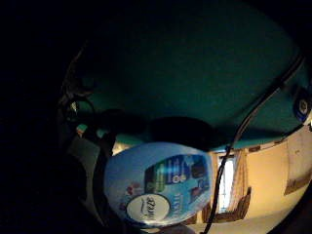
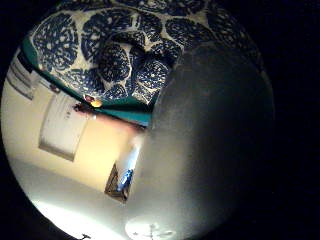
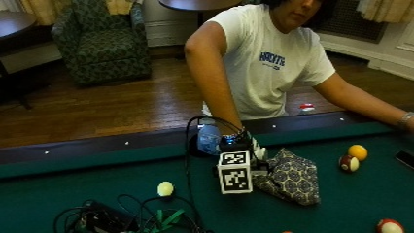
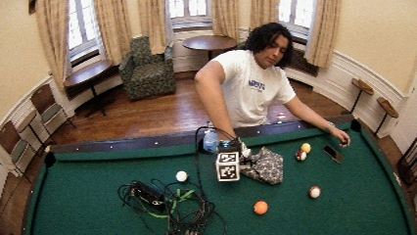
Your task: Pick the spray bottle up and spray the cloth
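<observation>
R hand [image 3: 240,144] low over felt, gripping spray bottle [image 3: 209,139], cloth [image 3: 291,177] beside

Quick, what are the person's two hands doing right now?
Right hand: at the spray bottle; fingers can't be seen.
Left hand: resting on the table.

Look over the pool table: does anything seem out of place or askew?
Yes. A patterned cloth lies crumpled on the green felt among pool balls, and a tangle of cables sits on the playing surface. Nothing looks spilled or damaged.
</observation>
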Action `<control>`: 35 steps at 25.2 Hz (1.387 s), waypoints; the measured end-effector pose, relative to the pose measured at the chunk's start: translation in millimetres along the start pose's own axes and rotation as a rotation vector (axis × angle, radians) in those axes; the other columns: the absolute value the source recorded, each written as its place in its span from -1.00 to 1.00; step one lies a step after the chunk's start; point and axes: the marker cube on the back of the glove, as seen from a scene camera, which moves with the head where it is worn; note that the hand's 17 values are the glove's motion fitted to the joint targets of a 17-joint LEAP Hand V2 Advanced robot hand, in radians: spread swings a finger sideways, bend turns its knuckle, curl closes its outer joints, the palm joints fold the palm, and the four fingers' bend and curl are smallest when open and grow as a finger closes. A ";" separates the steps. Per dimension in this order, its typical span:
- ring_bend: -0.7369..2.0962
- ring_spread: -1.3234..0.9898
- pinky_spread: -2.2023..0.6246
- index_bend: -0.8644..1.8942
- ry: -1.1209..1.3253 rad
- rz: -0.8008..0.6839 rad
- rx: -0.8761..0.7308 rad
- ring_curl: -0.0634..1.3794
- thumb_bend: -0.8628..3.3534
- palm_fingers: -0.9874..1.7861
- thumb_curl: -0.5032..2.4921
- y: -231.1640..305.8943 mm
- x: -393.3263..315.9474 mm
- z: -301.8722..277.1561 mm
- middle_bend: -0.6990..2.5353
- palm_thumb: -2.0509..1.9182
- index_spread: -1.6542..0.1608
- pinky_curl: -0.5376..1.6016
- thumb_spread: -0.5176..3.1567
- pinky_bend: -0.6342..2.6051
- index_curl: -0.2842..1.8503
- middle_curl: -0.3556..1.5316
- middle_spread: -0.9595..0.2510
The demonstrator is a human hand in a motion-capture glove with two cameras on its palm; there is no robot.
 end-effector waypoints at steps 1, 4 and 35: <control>0.09 -0.04 0.34 -0.16 0.000 -0.011 0.006 -0.24 -0.60 0.71 -0.11 1.6 -3.0 -1.9 -0.14 0.50 0.54 -0.10 -0.47 -0.31 -0.16 -0.03 0.25; 0.09 -0.04 0.35 -0.16 -0.012 -0.069 0.045 -0.24 -0.60 0.71 -0.11 11.5 -17.6 -13.7 -0.14 0.50 0.54 -0.10 -0.47 -0.31 -0.16 -0.03 0.25; 0.08 -0.03 0.34 -0.18 -0.484 -1.189 0.716 -0.24 -0.60 0.71 -0.10 115.5 -235.9 -107.3 -0.15 0.50 0.53 -0.10 -0.47 -0.31 -0.15 -0.03 0.25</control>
